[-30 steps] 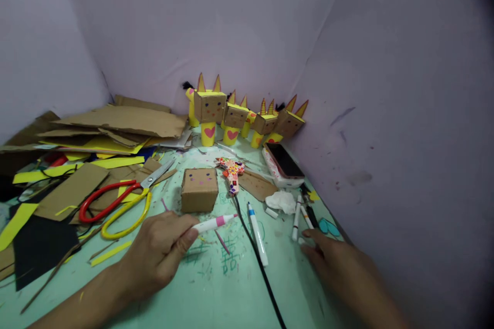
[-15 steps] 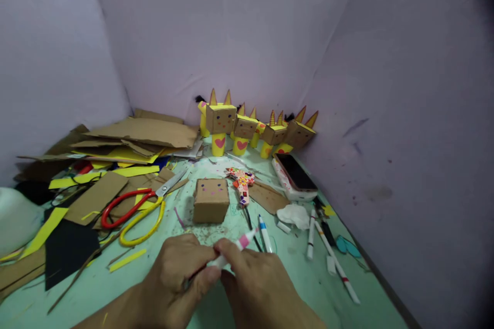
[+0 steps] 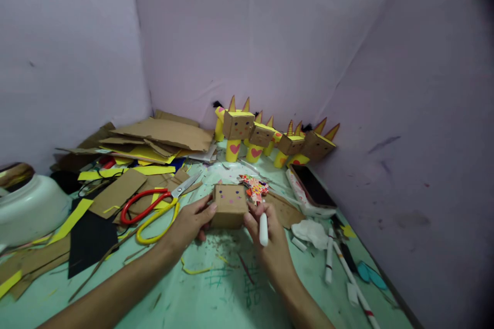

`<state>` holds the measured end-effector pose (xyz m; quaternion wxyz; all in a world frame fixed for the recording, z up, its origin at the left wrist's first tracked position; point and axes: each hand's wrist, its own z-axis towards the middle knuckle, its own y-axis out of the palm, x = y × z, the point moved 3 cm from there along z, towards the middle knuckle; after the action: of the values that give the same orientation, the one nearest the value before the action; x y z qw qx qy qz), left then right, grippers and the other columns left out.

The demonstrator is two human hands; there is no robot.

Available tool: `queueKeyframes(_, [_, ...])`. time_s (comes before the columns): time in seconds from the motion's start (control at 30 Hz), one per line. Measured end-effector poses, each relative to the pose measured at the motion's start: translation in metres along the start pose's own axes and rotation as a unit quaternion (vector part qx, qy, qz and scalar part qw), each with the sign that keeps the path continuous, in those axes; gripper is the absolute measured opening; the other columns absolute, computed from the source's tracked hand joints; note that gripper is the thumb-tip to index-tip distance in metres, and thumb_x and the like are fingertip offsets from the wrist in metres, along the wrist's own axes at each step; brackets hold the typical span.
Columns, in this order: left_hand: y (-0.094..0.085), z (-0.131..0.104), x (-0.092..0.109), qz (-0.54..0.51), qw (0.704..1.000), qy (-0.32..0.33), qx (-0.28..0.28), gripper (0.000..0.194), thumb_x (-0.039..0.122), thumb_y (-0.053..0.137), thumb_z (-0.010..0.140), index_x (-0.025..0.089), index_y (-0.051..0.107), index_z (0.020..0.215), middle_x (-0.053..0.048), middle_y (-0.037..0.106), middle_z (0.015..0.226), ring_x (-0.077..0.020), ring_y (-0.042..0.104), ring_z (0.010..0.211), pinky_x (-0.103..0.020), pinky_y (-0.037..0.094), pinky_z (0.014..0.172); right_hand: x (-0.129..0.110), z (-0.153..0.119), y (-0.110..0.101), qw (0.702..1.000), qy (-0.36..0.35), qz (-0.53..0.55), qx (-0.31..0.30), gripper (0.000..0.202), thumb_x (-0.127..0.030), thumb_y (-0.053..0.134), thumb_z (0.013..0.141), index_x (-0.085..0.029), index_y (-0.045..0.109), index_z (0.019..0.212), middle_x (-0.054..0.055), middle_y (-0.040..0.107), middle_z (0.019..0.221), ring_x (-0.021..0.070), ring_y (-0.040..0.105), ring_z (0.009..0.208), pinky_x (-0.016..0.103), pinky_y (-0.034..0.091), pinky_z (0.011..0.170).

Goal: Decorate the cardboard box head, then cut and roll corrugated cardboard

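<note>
- A small cardboard box (image 3: 230, 217) sits between the person's two hands near the middle of the table (image 3: 200, 311); whether it is resting or slightly raised cannot be told.
- Its brown upper panel bears two dark dots like eyes, with pink-purple marks lower down; the panel beneath is plain.
- The left hand (image 3: 196, 217) touches the box's left side, thumb at the front edge; how firmly the fingers press cannot be told.
- The right hand (image 3: 271, 234) has its fingers closed around a white marker (image 3: 263, 231), blunt end toward the viewer, beside the box's right side.
- Green handwritten strokes (image 3: 218, 277), some crossed like a grid, mark the tabletop below the box; they are too faint to read.
- Behind the right hand lies a floral-patterned glue gun (image 3: 254, 186).
- Left of the box lie scissors (image 3: 176, 193) with one red and one yellow handle.
- Farther right are crumpled white tissue (image 3: 312, 233) and a dark-screened phone (image 3: 311, 185).
- At the back stand yellow figures (image 3: 239, 126) with cardboard heads, pointed horns and pink hearts.
</note>
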<state>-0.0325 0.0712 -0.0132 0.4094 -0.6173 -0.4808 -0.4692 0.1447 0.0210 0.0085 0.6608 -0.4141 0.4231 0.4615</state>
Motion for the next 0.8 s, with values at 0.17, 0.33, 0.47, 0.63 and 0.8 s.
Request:
queueKeyframes(0.17, [0.008,-0.013,0.001,-0.075,0.994,0.065,-0.049,0.071,0.054,0.070,0.074,0.018,0.054,0.132,-0.009,0.065,0.110,-0.0249,0.060,0.096,-0.031,0.050,0.072,-0.012,-0.020,-0.013,0.999,0.025,0.032,0.019,0.028,-0.040,0.059,0.087,-0.026,0.036,0.079,0.010,0.069,0.118,0.0233,0.064,0.111,0.037,0.048,0.089])
queueKeyframes(0.33, [0.022,-0.019,-0.008,-0.203,0.973,0.039,-0.098,0.092,0.039,0.082,0.062,0.016,0.038,0.140,-0.016,0.059,0.124,-0.0335,0.055,0.117,-0.046,0.043,0.098,-0.006,-0.035,-0.021,0.998,0.000,0.058,0.012,0.025,-0.034,0.057,0.091,-0.026,0.036,0.081,0.012,0.066,0.125,0.0217,0.062,0.115,0.038,0.048,0.093])
queueKeyframes(0.47, [0.029,-0.023,0.000,-0.235,0.961,0.057,-0.137,0.097,0.029,0.081,0.061,0.016,0.033,0.144,-0.016,0.056,0.133,-0.0359,0.049,0.126,-0.049,0.037,0.106,0.000,-0.038,-0.022,0.998,0.011,0.053,-0.029,0.021,-0.030,0.056,0.093,-0.026,0.037,0.082,0.010,0.066,0.126,0.0206,0.064,0.112,0.036,0.051,0.089])
queueKeyframes(0.63, [0.031,-0.026,0.008,-0.202,0.961,0.084,-0.169,0.087,0.022,0.070,0.064,0.017,0.035,0.143,-0.011,0.058,0.135,-0.0351,0.049,0.126,-0.049,0.037,0.106,-0.008,-0.031,-0.048,0.999,-0.011,0.021,0.047,0.017,-0.036,0.061,0.090,-0.024,0.051,0.083,0.007,0.075,0.106,0.0227,0.071,0.099,0.033,0.057,0.078])
queueKeyframes(0.8, [0.030,-0.027,0.007,-0.164,0.968,0.084,-0.173,0.079,0.024,0.066,0.066,0.015,0.041,0.140,-0.011,0.060,0.132,-0.0360,0.049,0.126,-0.050,0.038,0.104,-0.042,-0.026,-0.061,0.994,-0.094,0.031,0.052,0.037,-0.051,0.047,0.095,-0.023,0.067,0.110,0.003,0.073,0.068,0.0172,0.068,0.056,0.028,0.054,0.053])
